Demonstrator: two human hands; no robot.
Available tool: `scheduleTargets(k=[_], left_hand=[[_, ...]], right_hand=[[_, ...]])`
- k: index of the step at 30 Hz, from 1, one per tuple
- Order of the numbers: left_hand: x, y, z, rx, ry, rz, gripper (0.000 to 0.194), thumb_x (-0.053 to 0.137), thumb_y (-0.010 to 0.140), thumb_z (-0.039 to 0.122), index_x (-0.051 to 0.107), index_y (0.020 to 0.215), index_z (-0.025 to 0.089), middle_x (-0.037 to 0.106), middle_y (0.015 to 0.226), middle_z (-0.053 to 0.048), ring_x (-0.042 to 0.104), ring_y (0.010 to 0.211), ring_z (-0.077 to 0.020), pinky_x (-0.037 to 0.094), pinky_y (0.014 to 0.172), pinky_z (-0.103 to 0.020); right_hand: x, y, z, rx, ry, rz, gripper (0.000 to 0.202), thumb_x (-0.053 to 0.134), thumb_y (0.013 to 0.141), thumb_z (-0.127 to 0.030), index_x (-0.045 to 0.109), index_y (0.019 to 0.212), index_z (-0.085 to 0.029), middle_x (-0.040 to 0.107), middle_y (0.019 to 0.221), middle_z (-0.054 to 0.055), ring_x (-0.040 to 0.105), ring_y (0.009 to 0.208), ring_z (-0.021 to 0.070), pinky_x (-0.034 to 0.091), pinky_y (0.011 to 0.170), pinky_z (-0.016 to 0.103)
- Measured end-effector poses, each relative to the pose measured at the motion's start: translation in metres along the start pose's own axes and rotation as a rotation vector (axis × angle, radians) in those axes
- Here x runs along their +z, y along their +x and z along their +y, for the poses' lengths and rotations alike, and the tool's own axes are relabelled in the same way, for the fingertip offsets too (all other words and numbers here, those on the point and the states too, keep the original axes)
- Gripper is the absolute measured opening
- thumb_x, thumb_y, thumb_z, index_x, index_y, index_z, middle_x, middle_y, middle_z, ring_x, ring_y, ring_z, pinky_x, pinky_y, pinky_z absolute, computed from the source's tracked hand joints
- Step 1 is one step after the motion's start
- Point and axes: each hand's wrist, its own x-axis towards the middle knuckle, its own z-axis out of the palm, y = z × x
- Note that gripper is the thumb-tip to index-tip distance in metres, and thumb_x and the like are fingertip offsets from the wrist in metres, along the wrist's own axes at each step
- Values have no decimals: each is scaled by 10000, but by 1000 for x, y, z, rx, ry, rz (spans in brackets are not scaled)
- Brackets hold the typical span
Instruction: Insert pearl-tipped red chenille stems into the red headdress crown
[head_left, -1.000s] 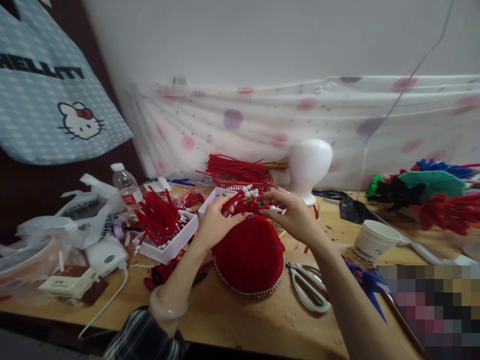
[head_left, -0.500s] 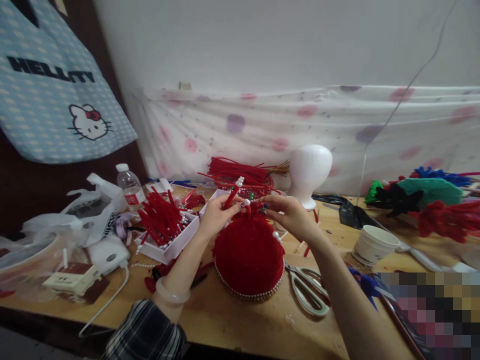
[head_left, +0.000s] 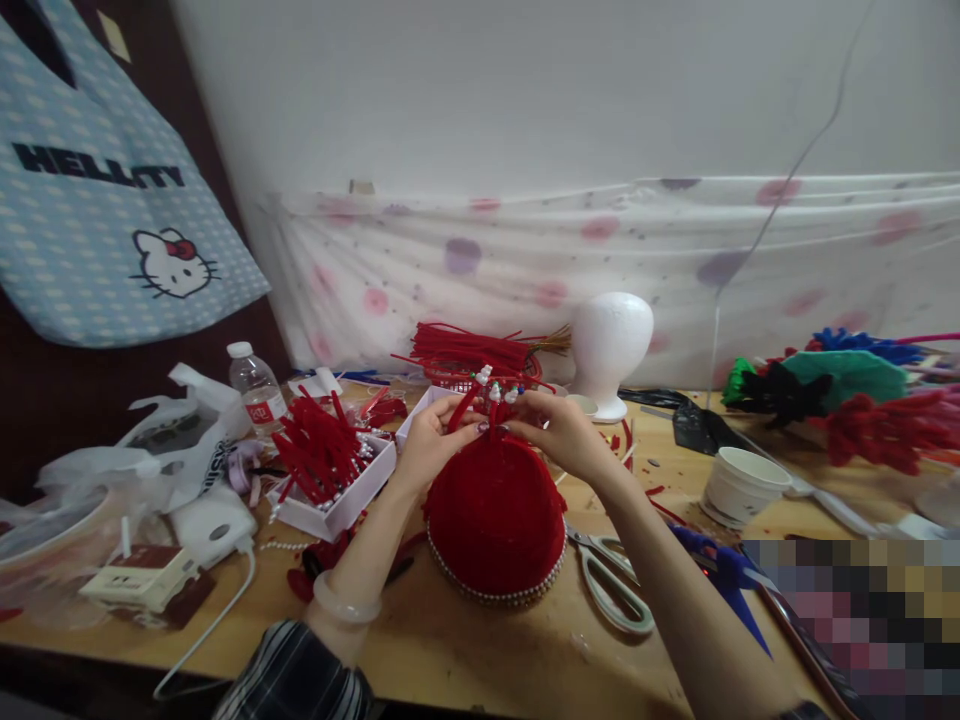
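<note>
A red velvety dome-shaped cap [head_left: 499, 525] with a string of small pearls along its lower edge sits on the table before me. Beaded red chenille stems [head_left: 493, 418] stand up from its top, tipped with white beads and a few green ones. My left hand [head_left: 439, 437] pinches the stems from the left, fingers closed at their base. From the other side, my right hand [head_left: 562, 430] closes its thumb and fingers on the same cluster; its far fingertips are partly hidden. Just right of the cap lie scissors [head_left: 619, 590] with pale handles.
A white box [head_left: 337, 505] of red beaded stems stands left, near a water bottle [head_left: 255, 390]. Behind are a red basket [head_left: 450, 378] of stems and a foam head [head_left: 611, 350]. A paper cup [head_left: 742, 485] and a blue glue gun [head_left: 720, 565] are at right.
Both hands stay at the cap's top. Several white-beaded stems now stand upright between them, and the white beads at the cap's right side no longer show. The view has shifted slightly.
</note>
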Motion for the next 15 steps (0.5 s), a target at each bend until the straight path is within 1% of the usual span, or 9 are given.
scheduleTargets(k=[4,8,15], left_hand=[[-1,-1,-2,-27,-33,-20,430,819,596,196,665,996,166,739,832,-26,685,782,-158,523,741,-265],[-2,-2,-4,-33,-47,-6,434,823,568,174,649,965,159,726,808,-18,676,750,-152,521,728,-268],[3,2,-8,20,14,68,409,827,572,149,641,935,157,670,727,29,616,686,-106,474,696,-222]], right_hand=[[1,3,6,-6,37,-9,100,607,804,-248,681,823,-184,688,769,18,575,688,155,436,663,287],[3,4,13,-17,98,-30,147,567,823,-248,691,863,-180,704,835,33,610,750,164,469,708,292],[4,5,23,-10,161,-58,146,568,815,-247,689,800,-168,674,753,31,589,698,162,479,662,295]])
